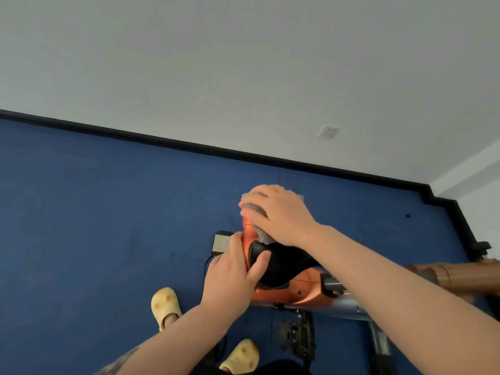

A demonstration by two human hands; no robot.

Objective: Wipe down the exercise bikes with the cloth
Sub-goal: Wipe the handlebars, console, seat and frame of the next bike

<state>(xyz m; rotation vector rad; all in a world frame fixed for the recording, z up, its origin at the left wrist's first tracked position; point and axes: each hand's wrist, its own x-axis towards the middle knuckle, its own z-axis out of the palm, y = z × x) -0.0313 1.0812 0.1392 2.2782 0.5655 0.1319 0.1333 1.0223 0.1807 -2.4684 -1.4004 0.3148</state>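
Currently the cloth (259,228) is pressed onto the bike (295,295) saddle's nose by the right hand (278,215), fingers curled over it; the saddle (281,262) is gripped by the left hand (232,277). Frame and pedals likely remain unwiped.

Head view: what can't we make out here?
- Cloth: mostly under the right hand; only grey edges show.
- Saddle nose: covered by cloth and right hand; near side covered by the left hand.
- Bike frame: crossed by the right forearm, cut off toward the right edge; handlebars not seen.
- Pedal: dark and blurred.
- Wall socket: too small for detail.
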